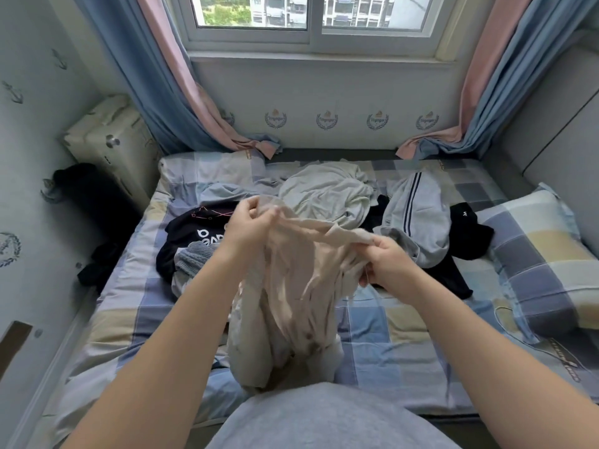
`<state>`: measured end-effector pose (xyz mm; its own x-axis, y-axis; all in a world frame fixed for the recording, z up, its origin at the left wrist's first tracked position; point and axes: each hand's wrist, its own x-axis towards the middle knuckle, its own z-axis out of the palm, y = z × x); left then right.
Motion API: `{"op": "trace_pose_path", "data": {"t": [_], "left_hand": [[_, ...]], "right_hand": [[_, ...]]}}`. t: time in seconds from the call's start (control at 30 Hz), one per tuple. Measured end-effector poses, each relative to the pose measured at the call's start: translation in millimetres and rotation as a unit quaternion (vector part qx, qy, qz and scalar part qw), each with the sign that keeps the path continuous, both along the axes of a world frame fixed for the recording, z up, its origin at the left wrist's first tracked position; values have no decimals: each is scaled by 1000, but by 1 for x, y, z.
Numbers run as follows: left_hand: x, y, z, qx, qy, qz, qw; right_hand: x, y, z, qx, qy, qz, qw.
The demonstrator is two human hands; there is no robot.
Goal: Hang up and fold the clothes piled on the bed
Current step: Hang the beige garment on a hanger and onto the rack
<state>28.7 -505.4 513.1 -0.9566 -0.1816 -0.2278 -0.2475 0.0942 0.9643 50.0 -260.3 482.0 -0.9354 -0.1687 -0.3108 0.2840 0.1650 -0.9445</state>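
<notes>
Over the near half of the bed (pixel 382 332), seen from the head camera, the person holds a beige garment (pixel 291 286) up between both hands. The left hand (pixel 251 222) pinches the top edge, fingers and thumb curled round a fold of cloth. The right hand (pixel 389 257), lower and well apart from it, grips a bunched part of the same edge in a closed fist. Between the hands the edge runs fairly taut. Below them the cloth hangs in twisted folds, and its bottom end rests on the sheet near the person's body. Beyond the left hand lies a black T-shirt (pixel 194 234) with white lettering. Beyond both hands there is a crumpled white top (pixel 327 189). Past the right hand are grey trousers (pixel 418 218) with dark stripes, lying over black clothing (pixel 466 234). The step in hand looks like opening out the beige piece to find its shape, and most of the pile is yet to be sorted. To do it well, the hands should work apart along the edge until each reaches a corner or seam. A light shake should then loosen the twist. The bare sheet beneath the hands is a better place to lay it flat than the pile. The cloth looks thin, so it would probably crease if folded while bunched.
</notes>
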Motion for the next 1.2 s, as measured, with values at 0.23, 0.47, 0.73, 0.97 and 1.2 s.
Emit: {"op": "trace_pose_path", "data": {"t": [0.23,0.47,0.73,0.97,1.2], "left_hand": [[38,33,-36,-95,-50,-264,959],[44,68,-50,-128,35,-219,967],[30,56,-29,69,82,-71,992],[23,48,-19,80,70,-5,994],[18,27,-40,-3,56,77,995]], "right_hand": [[-9,-25,62,-96,102,-31,990],[-9,-38,98,-189,150,-7,970],[3,-16,26,114,134,27,984],[22,-18,-61,273,-6,-21,962],[-5,20,-49,511,27,18,859]]}}
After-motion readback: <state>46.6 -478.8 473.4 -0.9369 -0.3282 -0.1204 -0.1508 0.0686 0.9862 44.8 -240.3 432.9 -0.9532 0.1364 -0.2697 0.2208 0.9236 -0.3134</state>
